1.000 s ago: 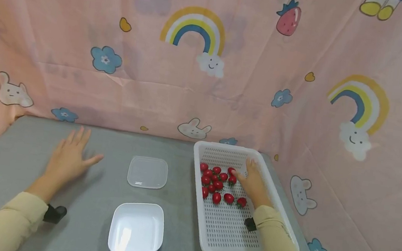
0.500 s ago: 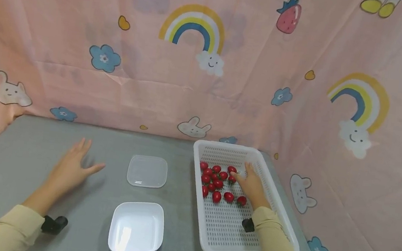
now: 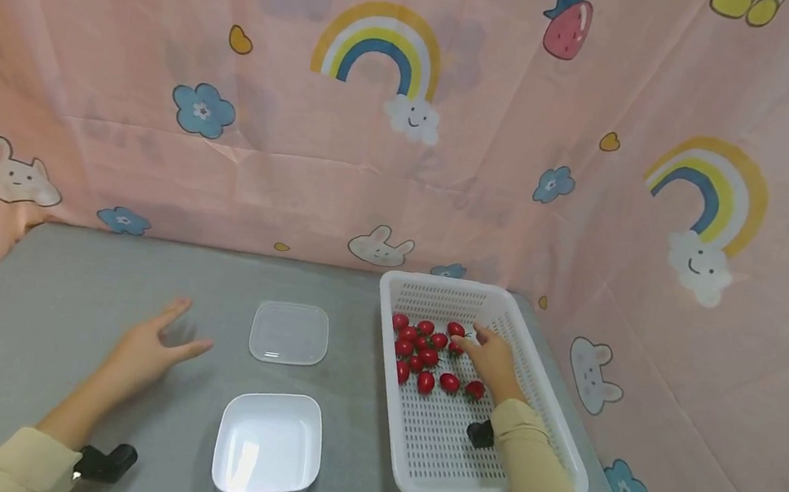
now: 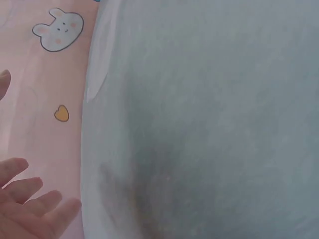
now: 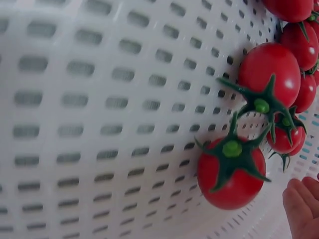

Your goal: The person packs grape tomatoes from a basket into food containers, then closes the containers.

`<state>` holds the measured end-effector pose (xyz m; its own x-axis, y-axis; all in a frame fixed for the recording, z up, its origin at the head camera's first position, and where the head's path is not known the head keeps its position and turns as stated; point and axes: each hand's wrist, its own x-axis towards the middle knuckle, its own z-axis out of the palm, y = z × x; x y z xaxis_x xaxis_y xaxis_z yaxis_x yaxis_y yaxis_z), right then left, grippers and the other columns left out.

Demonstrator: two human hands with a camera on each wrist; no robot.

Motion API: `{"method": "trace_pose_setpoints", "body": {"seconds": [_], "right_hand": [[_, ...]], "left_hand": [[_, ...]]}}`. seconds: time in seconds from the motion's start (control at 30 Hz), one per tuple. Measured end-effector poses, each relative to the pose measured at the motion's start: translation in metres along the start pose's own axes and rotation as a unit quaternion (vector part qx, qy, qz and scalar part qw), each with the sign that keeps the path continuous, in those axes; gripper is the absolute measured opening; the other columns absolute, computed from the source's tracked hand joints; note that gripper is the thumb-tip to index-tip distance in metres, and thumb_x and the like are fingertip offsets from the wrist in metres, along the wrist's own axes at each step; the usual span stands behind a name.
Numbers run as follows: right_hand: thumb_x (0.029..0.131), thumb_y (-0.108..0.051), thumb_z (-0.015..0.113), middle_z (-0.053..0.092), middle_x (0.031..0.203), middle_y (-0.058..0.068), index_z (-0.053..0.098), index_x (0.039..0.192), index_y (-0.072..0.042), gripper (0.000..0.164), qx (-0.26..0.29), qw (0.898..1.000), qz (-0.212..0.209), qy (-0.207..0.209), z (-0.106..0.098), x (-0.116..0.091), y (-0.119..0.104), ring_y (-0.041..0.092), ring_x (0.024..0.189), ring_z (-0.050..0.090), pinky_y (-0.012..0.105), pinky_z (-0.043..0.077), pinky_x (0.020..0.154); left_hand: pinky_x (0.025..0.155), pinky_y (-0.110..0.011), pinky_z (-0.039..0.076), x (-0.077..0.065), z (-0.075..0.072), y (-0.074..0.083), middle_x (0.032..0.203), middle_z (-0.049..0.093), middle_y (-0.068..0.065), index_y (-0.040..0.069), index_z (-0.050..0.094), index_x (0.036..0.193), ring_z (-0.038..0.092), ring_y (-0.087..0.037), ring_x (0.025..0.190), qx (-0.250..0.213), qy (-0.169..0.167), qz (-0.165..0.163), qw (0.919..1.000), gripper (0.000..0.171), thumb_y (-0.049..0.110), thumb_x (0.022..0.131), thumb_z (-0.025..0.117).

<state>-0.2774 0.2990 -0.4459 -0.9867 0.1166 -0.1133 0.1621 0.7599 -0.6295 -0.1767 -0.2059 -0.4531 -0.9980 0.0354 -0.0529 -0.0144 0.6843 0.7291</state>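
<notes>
My right hand (image 3: 494, 365) reaches into a white perforated basket (image 3: 384, 417), fingers a little bent and spread apart from the thumb. The thumb tip overlaps a cherry tomato (image 3: 455, 350) at the right side of the group. Several more red cherry tomatoes (image 3: 425, 383) lie in the basket's left and middle. The right wrist view shows a tomato with a green calyx (image 5: 232, 174) close up, fingertips (image 5: 299, 204) to its right. My left hand (image 3: 144, 355) hovers over the grey table with fingers extended and thumb apart, holding nothing.
A white square box (image 3: 269, 448) without a cover stands on the table left of the basket. Behind it lies a translucent lid (image 3: 289, 334), flat. A pink printed curtain (image 3: 262, 180) hangs along the table's back and right edges.
My left hand has moved down and to the right, toward the person. The right hand's fingers have bent more and drawn slightly closer to the thumb; the tomatoes have stayed in place.
</notes>
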Motion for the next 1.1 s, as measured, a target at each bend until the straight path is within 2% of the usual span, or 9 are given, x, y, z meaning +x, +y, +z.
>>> {"method": "trace_pose_setpoints", "body": {"seconds": [0.07, 0.2, 0.3, 0.47, 0.73, 0.83, 0.9, 0.97, 1.1], "right_hand": [[0.098, -0.031, 0.062, 0.041, 0.151, 0.028, 0.039, 0.148, 0.005, 0.066, 0.027, 1.0, 0.005, 0.009, 0.001, 0.001, 0.001, 0.043, 0.142, 0.038, 0.053, 0.032, 0.117], [0.096, -0.026, 0.066, 0.05, 0.144, 0.027, 0.05, 0.141, 0.006, 0.057, 0.072, 0.997, 0.015, 0.028, 0.003, 0.0, 0.001, 0.042, 0.138, 0.045, 0.051, 0.035, 0.115], [0.095, -0.026, 0.067, 0.054, 0.142, 0.025, 0.056, 0.137, 0.004, 0.053, 0.092, 0.995, 0.026, 0.037, 0.005, -0.001, 0.001, 0.04, 0.137, 0.046, 0.051, 0.036, 0.115], [0.094, -0.026, 0.068, 0.054, 0.142, 0.023, 0.06, 0.134, 0.001, 0.049, 0.115, 0.992, 0.047, 0.04, 0.007, -0.002, 0.002, 0.039, 0.137, 0.045, 0.053, 0.036, 0.114], [0.09, -0.026, 0.073, 0.059, 0.136, 0.022, 0.064, 0.127, 0.003, 0.049, 0.133, 0.987, 0.062, 0.062, 0.014, 0.003, 0.004, 0.037, 0.137, 0.046, 0.05, 0.036, 0.115], [0.089, -0.024, 0.074, 0.06, 0.134, 0.023, 0.065, 0.125, 0.005, 0.047, 0.126, 0.987, 0.066, 0.068, 0.015, 0.003, 0.005, 0.038, 0.135, 0.048, 0.049, 0.037, 0.114], [0.089, -0.022, 0.075, 0.061, 0.133, 0.023, 0.066, 0.124, 0.006, 0.046, 0.113, 0.989, 0.066, 0.072, 0.016, 0.003, 0.006, 0.039, 0.133, 0.049, 0.049, 0.037, 0.114], [0.088, -0.021, 0.075, 0.061, 0.131, 0.023, 0.066, 0.122, 0.006, 0.045, 0.096, 0.991, 0.061, 0.076, 0.016, 0.003, 0.006, 0.04, 0.131, 0.051, 0.049, 0.039, 0.113], [0.088, -0.019, 0.075, 0.063, 0.127, 0.023, 0.067, 0.12, 0.006, 0.042, 0.063, 0.994, 0.036, 0.08, 0.017, 0.004, 0.007, 0.04, 0.127, 0.054, 0.049, 0.041, 0.11]], "left_hand": [[0.107, -0.065, 0.036, -0.004, 0.003, 0.001, 0.162, 0.02, -0.024, 0.003, 0.024, 0.157, 0.04, -0.056, 0.133, -0.02, -0.006, -0.008, 0.9998, 0.092, 0.051, 0.091, 0.067], [0.11, -0.064, 0.033, -0.011, 0.009, 0.003, 0.161, 0.024, -0.023, 0.004, 0.028, 0.156, 0.034, -0.051, 0.14, -0.062, -0.02, -0.023, 0.9976, 0.087, 0.048, 0.091, 0.068], [0.113, -0.064, 0.03, -0.015, 0.013, 0.004, 0.157, 0.032, -0.023, 0.004, 0.035, 0.153, 0.031, -0.047, 0.144, -0.08, -0.024, -0.03, 0.996, 0.083, 0.046, 0.091, 0.069], [0.114, -0.061, 0.031, -0.023, 0.021, 0.006, 0.152, 0.043, -0.022, 0.005, 0.043, 0.15, 0.035, -0.043, 0.144, -0.113, -0.036, -0.047, 0.9919, 0.075, 0.046, 0.092, 0.067], [0.113, -0.05, 0.039, -0.033, 0.044, 0.007, 0.143, 0.056, -0.014, 0.004, 0.055, 0.141, 0.049, -0.034, 0.137, -0.168, -0.03, -0.046, 0.9842, 0.06, 0.037, 0.093, 0.069], [0.107, -0.031, 0.044, -0.035, 0.051, 0.01, 0.139, 0.06, -0.012, 0.006, 0.058, 0.138, 0.056, -0.024, 0.131, -0.193, -0.033, -0.053, 0.9793, 0.056, 0.035, 0.092, 0.071], [0.099, -0.017, 0.044, -0.036, 0.056, 0.012, 0.138, 0.062, -0.01, 0.006, 0.059, 0.137, 0.06, -0.01, 0.124, -0.213, -0.039, -0.058, 0.9746, 0.054, 0.033, 0.091, 0.072], [0.093, -0.008, 0.042, -0.037, 0.06, 0.014, 0.136, 0.063, -0.011, 0.005, 0.061, 0.135, 0.06, 0.002, 0.116, -0.241, -0.043, -0.062, 0.9675, 0.053, 0.03, 0.09, 0.073], [0.091, -0.007, 0.042, -0.04, 0.065, 0.015, 0.135, 0.063, -0.013, 0.002, 0.062, 0.133, 0.057, 0.015, 0.106, -0.269, -0.038, -0.064, 0.9603, 0.05, 0.027, 0.091, 0.073]]}}
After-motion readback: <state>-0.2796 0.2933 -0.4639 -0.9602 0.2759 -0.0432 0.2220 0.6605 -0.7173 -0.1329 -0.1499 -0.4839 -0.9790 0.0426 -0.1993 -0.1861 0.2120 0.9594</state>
